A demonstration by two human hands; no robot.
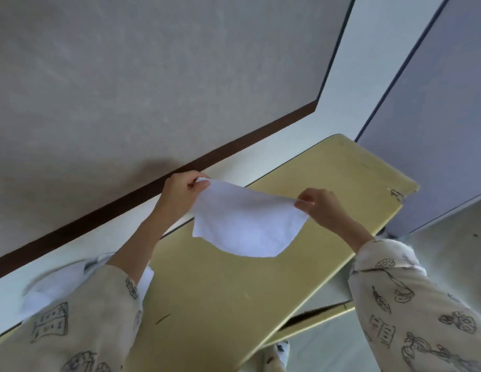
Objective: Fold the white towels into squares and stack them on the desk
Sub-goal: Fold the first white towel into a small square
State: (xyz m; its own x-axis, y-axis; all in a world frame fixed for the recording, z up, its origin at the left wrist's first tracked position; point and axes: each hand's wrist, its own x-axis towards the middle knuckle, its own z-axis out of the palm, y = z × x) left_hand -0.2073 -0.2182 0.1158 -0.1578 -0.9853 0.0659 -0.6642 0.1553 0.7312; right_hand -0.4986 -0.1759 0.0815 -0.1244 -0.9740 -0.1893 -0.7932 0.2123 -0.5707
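Both arms reach forward, forearms bare past the pushed-up patterned sleeves. Left hand (183, 187) is raised at the far left, fingers curled, thumb and fingertips pinching one top corner of the towel (247, 224). Right hand (318, 205) sits slightly lower and further right, back of the hand toward the camera, fingers curled, pinching the opposite top corner. Hands are well apart, at roughly similar height, wrists bent slightly inward. Left elbow low at the frame's lower left, right elbow at lower right.
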